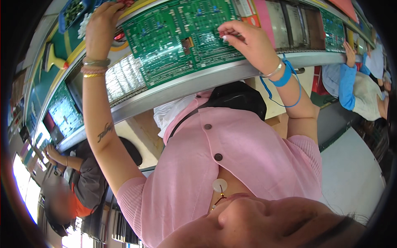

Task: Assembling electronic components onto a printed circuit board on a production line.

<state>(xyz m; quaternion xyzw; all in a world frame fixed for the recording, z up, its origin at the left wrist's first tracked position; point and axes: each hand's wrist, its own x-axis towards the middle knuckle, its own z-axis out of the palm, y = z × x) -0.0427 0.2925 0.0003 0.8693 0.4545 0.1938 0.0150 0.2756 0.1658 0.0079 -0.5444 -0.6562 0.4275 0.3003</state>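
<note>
A large green circuit board (159, 60) with rows of small parts and a few blue ones lies in front of me. Over its right half is my right hand (250, 41), thumb and forefinger pinched close to the board's surface. Something small and dark reddish shows at those fingertips, too small to name. My left hand (102, 27) reaches past the board's far left corner. Its fingers are bent together at a cluster of small red parts (126, 2); whatever they grip is hidden.
A metal rail (178, 86) runs along the near edge. White parts (84, 25) and a blue bin (66, 18) are at far left, near a yellow-green tool (53, 60). Other boards (64, 111) lie along the line. Co-workers sit left and right. A blue wrist strap (285, 76) trails a coiled cord.
</note>
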